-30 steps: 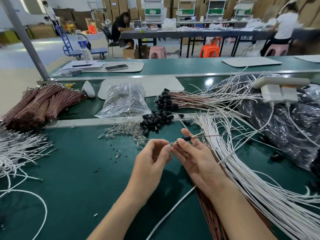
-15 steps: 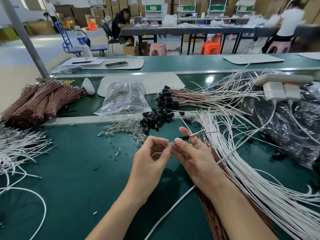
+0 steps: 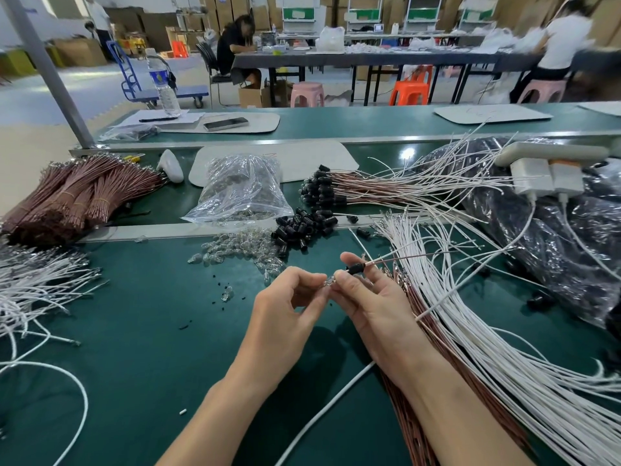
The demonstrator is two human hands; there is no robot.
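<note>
Over the green bench my left hand [image 3: 285,317] pinches a small clear glass bulb [image 3: 329,281] between thumb and fingertips. My right hand [image 3: 369,297] grips a black lamp socket [image 3: 355,268] with a brown and a white wire [image 3: 420,257] trailing off to the right. Bulb and socket meet tip to tip between the two hands. Loose clear bulbs [image 3: 235,252] and loose black sockets [image 3: 302,227] lie in heaps just beyond my hands.
A clear bag of bulbs [image 3: 238,190] lies behind the heaps. Finished socketed wires [image 3: 369,190] lie at back centre, white wires [image 3: 487,331] fan out at right, brown wire bundles [image 3: 77,196] at left, black plastic bags [image 3: 554,237] far right.
The hands have stayed together at the same spot; the bulb now sits closer against the socket's mouth.
</note>
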